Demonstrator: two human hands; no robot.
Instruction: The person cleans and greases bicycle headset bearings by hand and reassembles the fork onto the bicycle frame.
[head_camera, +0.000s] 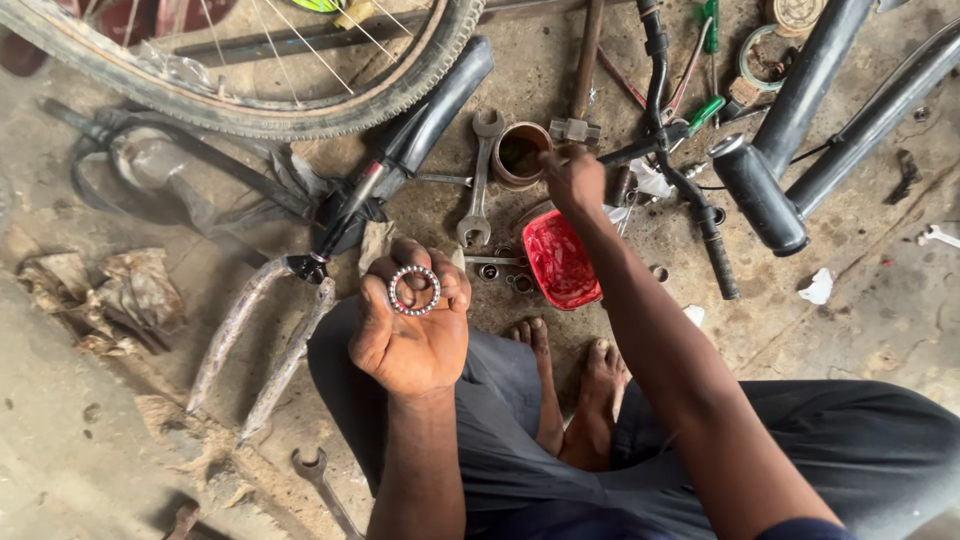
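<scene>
Up close, the left hand (412, 320) holds a ring of ball bearings (414, 290) pinched in its fingertips, palm up, over the knees. Farther off, the right hand (573, 178) reaches, fingers bunched, at the small round tin (520, 155), just beyond the red lid (560, 260).

1. Two bare hands: left hand (412, 335), right hand (573, 180).
2. One ball-bearing ring (414, 290), pinched in the left hand's fingertips.
3. One red tub (560, 262) on the ground.
4. One round brown tin (520, 155) near the right hand.
5. Three spanners: one (479, 180) beside the tin, one (322, 487) near the bottom edge, one small pale one (940, 236) at the right edge.
6. One bicycle wheel (300, 110) across the top.
7. One bicycle fork (262, 340) with two blades.
8. One hammer (581, 85).
9. Two green-handled screwdrivers (706, 70).
10. Two bare feet (570, 385).
11. Several small rings and cups (503, 272) by the tub; exact number unclear.
</scene>
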